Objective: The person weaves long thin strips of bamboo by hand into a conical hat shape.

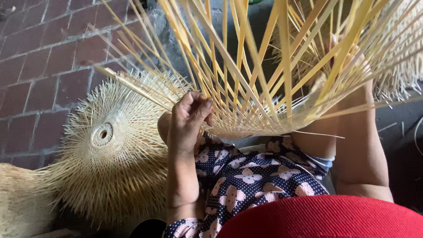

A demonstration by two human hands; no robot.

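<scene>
A finished bamboo dome [110,150] with a small round hole at its centre lies on its side at the left, thin splints bristling all around its edge. Behind it is a red brick floor [39,66]. More pale woven pieces [396,57] stand at the upper right. Loose splints [390,128] lie on dark ground there.

The floor [39,57] is made of dark red bricks. A round bamboo basket frame [110,145] with a hole in the middle lies on it, spiky all around. Another straw-coloured woven piece [17,198] sits beside it at the left.
</scene>
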